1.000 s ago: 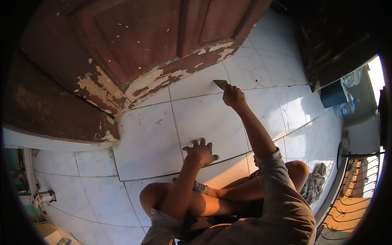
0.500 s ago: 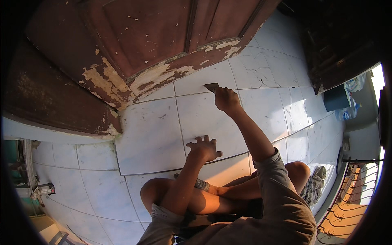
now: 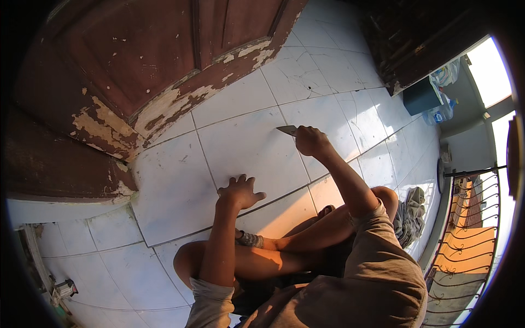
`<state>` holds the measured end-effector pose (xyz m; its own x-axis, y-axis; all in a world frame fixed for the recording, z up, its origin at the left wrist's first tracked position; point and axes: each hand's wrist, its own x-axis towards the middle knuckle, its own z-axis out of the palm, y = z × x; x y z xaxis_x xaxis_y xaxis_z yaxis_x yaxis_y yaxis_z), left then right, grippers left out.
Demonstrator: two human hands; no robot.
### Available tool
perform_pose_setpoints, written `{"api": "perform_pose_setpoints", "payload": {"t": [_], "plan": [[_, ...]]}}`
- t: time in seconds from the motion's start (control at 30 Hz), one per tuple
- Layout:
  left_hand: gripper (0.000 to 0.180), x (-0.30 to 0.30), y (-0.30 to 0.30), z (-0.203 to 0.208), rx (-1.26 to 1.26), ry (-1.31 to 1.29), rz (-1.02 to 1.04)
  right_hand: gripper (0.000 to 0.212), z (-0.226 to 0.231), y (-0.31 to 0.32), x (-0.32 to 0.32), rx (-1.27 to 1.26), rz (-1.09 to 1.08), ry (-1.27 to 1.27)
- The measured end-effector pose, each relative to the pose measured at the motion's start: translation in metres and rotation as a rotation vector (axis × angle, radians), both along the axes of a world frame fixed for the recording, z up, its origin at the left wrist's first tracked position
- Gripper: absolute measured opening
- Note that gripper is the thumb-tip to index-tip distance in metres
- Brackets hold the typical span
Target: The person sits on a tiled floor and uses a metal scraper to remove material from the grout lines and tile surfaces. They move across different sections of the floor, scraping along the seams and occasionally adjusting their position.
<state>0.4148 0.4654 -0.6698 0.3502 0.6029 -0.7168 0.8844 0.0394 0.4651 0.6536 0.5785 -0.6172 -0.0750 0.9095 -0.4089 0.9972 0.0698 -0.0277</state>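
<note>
A putty knife (image 3: pixel 287 130) with a flat, tapering metal blade is gripped in my right hand (image 3: pixel 311 142). My fist hides its handle. The blade points left, over or against the white floor tiles (image 3: pixel 251 147); I cannot tell whether it touches them. My left hand (image 3: pixel 239 192) rests on the tiles nearer to me, fingers spread and nothing held. Ahead on the left stands a brown panelled door (image 3: pixel 147 54), its paint peeled to a pale layer along the lower edge.
My crossed legs (image 3: pixel 257 257) are on the floor close in front. A crumpled grey cloth (image 3: pixel 410 216) lies beside my right knee. Farther right are a dark bin (image 3: pixel 422 97), a plastic bottle (image 3: pixel 437 113) and a metal railing (image 3: pixel 465 240). A dark door (image 3: pixel 404 44) stands at the far right.
The view has swung to the right, so the door sits farther left. My right hand still grips the putty knife, its blade now lighter in the sun. My left hand stays spread on the tiles.
</note>
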Motion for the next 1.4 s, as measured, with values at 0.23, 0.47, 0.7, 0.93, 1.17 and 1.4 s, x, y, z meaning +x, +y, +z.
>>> {"api": "perform_pose_setpoints", "payload": {"t": [0.23,0.47,0.7,0.93,1.17,1.4], "plan": [[0.085,0.027,0.007,0.033,-0.051,0.127,-0.064,0.031,-0.024,0.039,0.093,0.107,-0.231,0.06],[0.086,0.007,0.008,0.009,-0.028,0.034,-0.033,0.03,0.0,0.038,0.052,0.07,-0.18,0.088],[0.086,0.019,0.001,0.022,-0.022,0.07,-0.04,0.032,-0.033,0.036,0.077,0.164,-0.196,0.065],[0.086,0.018,0.003,0.022,-0.018,0.068,-0.037,0.03,-0.025,0.053,0.066,0.138,-0.185,0.036],[0.086,0.015,0.006,0.023,-0.031,0.049,-0.029,0.03,-0.033,0.077,0.073,0.202,-0.245,0.032],[0.086,0.021,0.002,0.025,-0.009,0.092,-0.053,0.037,-0.039,0.142,0.08,0.187,-0.276,-0.057]]}}
